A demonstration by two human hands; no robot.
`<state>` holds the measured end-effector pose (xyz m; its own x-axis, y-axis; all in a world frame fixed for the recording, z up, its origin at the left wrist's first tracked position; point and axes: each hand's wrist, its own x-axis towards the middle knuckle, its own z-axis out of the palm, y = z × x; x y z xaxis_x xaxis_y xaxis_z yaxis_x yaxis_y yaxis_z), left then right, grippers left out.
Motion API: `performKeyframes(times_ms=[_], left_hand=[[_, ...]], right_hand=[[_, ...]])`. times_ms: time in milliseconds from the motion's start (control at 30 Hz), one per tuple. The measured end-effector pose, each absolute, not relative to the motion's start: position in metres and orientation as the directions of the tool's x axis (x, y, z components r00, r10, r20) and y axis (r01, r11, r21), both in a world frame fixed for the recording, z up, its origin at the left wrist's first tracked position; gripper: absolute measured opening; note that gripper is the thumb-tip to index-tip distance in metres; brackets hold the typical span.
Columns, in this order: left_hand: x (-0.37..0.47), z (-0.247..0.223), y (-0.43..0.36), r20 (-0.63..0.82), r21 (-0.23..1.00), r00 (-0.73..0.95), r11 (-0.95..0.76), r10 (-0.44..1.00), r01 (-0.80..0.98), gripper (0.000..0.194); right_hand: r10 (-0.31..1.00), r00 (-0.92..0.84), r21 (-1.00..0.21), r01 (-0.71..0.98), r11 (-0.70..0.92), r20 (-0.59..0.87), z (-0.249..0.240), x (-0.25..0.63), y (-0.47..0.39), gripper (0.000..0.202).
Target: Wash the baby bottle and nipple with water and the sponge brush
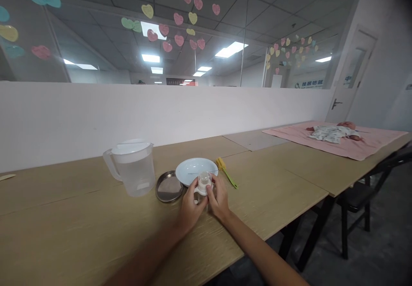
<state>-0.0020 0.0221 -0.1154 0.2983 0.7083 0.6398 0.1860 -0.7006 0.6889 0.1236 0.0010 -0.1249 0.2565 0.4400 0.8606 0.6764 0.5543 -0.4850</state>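
Between my two hands is a baby bottle (203, 186) with a white collar, side handles and a clear domed top. My left hand (190, 206) is closed around its left side, by the handle. From the right, my right hand (219, 199) grips it, thumb against the collar. Fingers cover much of the bottle's lower part. Just behind the bottle sits a white bowl (186, 170), with something thin lying across its inside. A yellow-headed bottle brush (228, 174) with a green handle lies right of the bowl. Left of my hands is a round metal dish (169, 187).
A clear plastic pitcher (135, 170) stands on the wooden table (96, 230) at left. On the far right, a baby or baby doll (331, 132) lies on a pink cloth (296, 138). A dark chair (357, 196) stands by the table's right edge. A white wall (161, 110) runs behind.
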Motion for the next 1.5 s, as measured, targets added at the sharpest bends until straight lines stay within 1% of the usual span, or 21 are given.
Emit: performKeyframes(times_ms=[100, 233, 333, 533, 767, 1333, 1500], left_hand=[[-0.0004, -0.1193, 0.0226, 0.651, 0.682, 0.273, -0.704, 0.708, 0.199, 0.051], [0.0008, -0.125, 0.0253, 0.672, 0.663, 0.265, -0.721, 0.692, 0.203, 0.053], [0.0009, -0.1261, 0.026, 0.673, 0.663, 0.264, -0.722, 0.691, 0.198, 0.052], [-0.0005, -0.1225, 0.0237, 0.676, 0.646, 0.283, -0.732, 0.681, 0.216, 0.051], [0.0002, -0.1216, 0.0244, 0.708, 0.59, 0.295, -0.767, 0.642, 0.254, 0.043], [-0.0009, -0.1222, 0.0246, 0.691, 0.612, 0.295, -0.751, 0.66, 0.248, 0.046], [-0.0003, -0.1192, 0.0207, 0.686, 0.624, 0.289, -0.744, 0.668, 0.238, 0.046]], right_hand=[[0.442, 0.24, -0.477, 0.671, 0.567, 0.864, -0.124, 0.1224, 0.0001, 0.042], [0.47, 0.275, -0.526, 0.634, 0.567, 0.839, -0.1238, 0.1194, -0.0006, 0.049], [0.498, 0.294, -0.561, 0.608, 0.561, 0.816, -0.1251, 0.1181, 0.0001, 0.05], [0.521, 0.294, -0.584, 0.573, 0.575, 0.801, -0.1258, 0.1182, 0.0012, 0.05], [0.493, 0.31, -0.57, 0.597, 0.565, 0.813, -0.126, 0.1182, 0.0018, 0.048], [0.498, 0.324, -0.584, 0.581, 0.567, 0.805, -0.1273, 0.1184, 0.0028, 0.049], [0.516, 0.325, -0.602, 0.544, 0.584, 0.793, -0.1275, 0.1186, 0.0023, 0.049]])
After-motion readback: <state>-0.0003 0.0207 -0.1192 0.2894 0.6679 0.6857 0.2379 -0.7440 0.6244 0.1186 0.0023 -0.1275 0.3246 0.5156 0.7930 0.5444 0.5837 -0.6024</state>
